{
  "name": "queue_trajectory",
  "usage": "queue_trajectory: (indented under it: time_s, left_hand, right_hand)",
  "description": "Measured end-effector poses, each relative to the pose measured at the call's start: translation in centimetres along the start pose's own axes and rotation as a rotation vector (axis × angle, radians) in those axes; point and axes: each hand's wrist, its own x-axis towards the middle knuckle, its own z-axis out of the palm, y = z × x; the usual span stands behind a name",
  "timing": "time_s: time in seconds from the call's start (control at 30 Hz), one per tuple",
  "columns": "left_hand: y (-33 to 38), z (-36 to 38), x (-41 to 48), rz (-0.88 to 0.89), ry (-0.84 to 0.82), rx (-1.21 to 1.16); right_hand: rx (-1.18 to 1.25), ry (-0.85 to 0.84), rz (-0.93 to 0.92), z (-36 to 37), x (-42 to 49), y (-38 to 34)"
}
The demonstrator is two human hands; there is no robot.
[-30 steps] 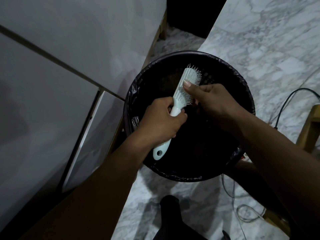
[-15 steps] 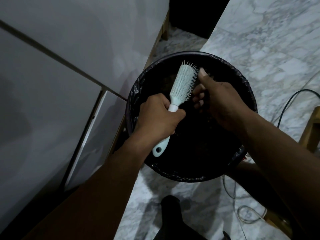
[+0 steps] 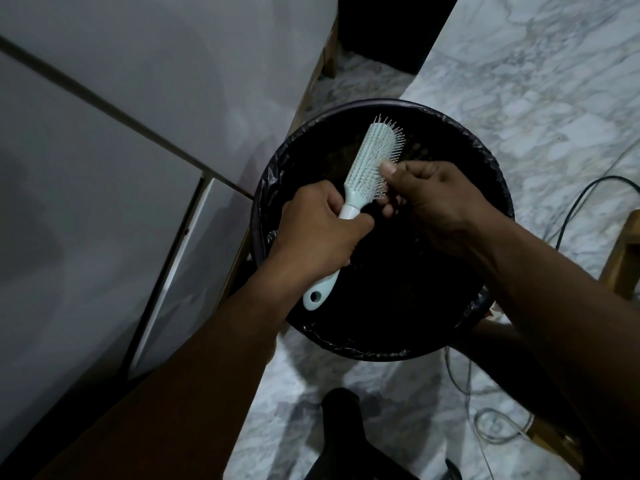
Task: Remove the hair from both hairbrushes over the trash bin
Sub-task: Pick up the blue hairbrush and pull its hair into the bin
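Note:
A pale mint hairbrush (image 3: 372, 157) is held over the round black trash bin (image 3: 491, 174), which is lined with a dark bag. My left hand (image 3: 318, 233) is closed around the brush handle, with the handle's end sticking out below my fist. The bristled head points up and away. My right hand (image 3: 433, 199) has its thumb pressed against the bristles on the head's right side, with the fingers curled behind it. Any hair in the bristles or between my fingers is too dark to make out. Only one brush is visible.
A grey cabinet (image 3: 121, 168) stands close on the left of the bin. The floor (image 3: 540, 81) is pale marble. Cables (image 3: 571, 209) trail along the right, beside a wooden furniture leg (image 3: 627, 251). A dark object (image 3: 346, 427) lies on the floor below the bin.
My right hand went from the bristles up to the brush tip, then came back down to pinch at the lower bristles. The brush tilted a little in my left hand.

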Motion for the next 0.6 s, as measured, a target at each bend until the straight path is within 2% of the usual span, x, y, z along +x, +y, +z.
queue_trajectory:
  time_s: [0.1,0.2,0.27,0.37,0.47,0.6]
  left_hand:
    - [-0.1,0.0,0.3,-0.037,-0.019,-0.033]
    - [-0.5,-0.2,0.1,-0.048,-0.027,-0.01]
    - [-1.0,-0.5,-0.3,-0.052,-0.009,0.029]
    - [-1.4,-0.9,-0.9,-0.046,0.031,0.072]
    - [-1.6,-1.0,-2.3,-0.011,0.071,0.126]
    - [-0.9,-2.0,-4.6,-0.005,0.079,0.125]
  right_hand:
    - [0.215,-0.078,0.12,0.0,0.1,0.2]
    - [0.163,-0.002,0.21,0.3,-0.1,0.0]
    - [-0.004,0.146,0.197,0.4,-0.1,0.1]
    - [-0.31,0.296,0.022,0.7,-0.1,0.9]
    - [-0.454,0.202,0.001,1.1,-0.9,2.1]
    - [-0.826,0.094,0.011,1.7,-3.0,0.8]
